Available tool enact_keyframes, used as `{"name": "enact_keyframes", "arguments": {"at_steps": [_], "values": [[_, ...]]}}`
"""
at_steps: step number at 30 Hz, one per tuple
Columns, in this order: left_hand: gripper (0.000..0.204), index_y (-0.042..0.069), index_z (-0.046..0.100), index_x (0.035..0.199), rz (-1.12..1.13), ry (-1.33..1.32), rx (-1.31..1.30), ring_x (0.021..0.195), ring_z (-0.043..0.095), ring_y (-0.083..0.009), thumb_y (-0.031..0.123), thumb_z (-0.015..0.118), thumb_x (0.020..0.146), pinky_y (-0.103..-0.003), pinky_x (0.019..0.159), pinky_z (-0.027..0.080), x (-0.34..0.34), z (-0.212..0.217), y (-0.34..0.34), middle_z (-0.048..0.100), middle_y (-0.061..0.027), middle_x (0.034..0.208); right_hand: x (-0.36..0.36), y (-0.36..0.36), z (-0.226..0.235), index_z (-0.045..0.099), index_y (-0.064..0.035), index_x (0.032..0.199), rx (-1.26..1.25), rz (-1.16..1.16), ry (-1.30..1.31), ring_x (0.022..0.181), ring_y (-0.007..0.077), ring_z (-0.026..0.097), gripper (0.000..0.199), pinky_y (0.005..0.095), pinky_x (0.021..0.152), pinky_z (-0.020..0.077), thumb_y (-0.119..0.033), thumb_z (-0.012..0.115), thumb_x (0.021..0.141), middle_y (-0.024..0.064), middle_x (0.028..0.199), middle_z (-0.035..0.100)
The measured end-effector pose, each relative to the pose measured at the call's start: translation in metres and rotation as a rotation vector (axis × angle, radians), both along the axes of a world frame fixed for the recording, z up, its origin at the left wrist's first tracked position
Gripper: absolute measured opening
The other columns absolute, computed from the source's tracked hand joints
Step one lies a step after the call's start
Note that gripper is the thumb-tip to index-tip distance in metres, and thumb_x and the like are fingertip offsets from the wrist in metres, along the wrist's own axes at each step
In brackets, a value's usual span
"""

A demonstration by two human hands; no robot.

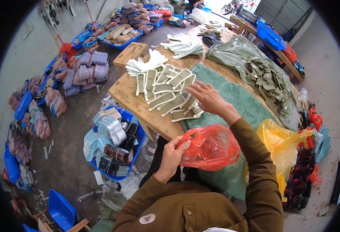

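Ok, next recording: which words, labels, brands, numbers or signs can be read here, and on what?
No readable words or numbers.
White oval patch on the brown shirt: dark mark, too small to read.
Red plastic bag in the left hand: no print I can make out.
Yellow plastic bag: likewise.
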State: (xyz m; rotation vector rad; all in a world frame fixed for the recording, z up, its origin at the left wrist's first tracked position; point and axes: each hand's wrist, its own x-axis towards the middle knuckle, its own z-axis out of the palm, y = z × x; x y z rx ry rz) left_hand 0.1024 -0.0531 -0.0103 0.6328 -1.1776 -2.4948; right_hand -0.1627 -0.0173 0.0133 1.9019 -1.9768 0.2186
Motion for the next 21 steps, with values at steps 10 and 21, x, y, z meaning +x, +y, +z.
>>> {"name": "enact_keyframes", "arguments": {"at_steps": [10,21], "values": [[0.018,0.009,0.056,0.082,-0.128,-0.128,-0.093,0.068,0.05,-0.0015,0.009,0.074,0.086,-0.018,0.062,0.042,0.026,-0.009,-0.024,0.055,0.006,0.074,-0.017,0.035,0.002,0.061,-0.0095,0.089,0.106,0.004,-0.501,0.099,0.0321,0.056,0.009,0.0424,0.083,0.046,-0.012,0.064,0.081,0.0087,0.1,0.058],[0.035,0.003,0.066,0.098,-0.001,0.028,0.374,0.07,0.05,-0.0056,0.037,0.059,0.098,-0.023,0.071,0.045,0.005,-0.018,-0.037,0.049,0.0047,0.07,0.009,0.077,-0.024,0.056,-0.0048,0.1,0.069,-0.228,-0.678,0.095,0.0309,0.057,0.023,0.0395,0.08,0.0475,-0.014,0.068,0.082,0.0149,0.099,0.057]]}}
